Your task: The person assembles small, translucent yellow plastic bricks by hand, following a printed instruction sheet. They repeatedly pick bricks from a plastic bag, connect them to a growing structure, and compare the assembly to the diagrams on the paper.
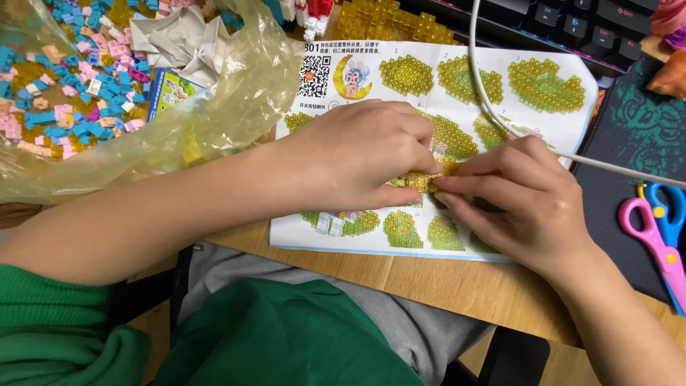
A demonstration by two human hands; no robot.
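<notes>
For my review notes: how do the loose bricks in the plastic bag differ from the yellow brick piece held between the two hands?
The loose bricks are mostly blue and pink, with some yellow; the yellow brick piece is yellow throughout. The loose bricks lie scattered and untouched in the plastic bag; the piece is joined, pinched by left hand and right hand over the instruction sheet. Both are small building bricks.

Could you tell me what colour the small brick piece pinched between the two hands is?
Translucent yellow small brick piece, seen best in the head view.
</notes>
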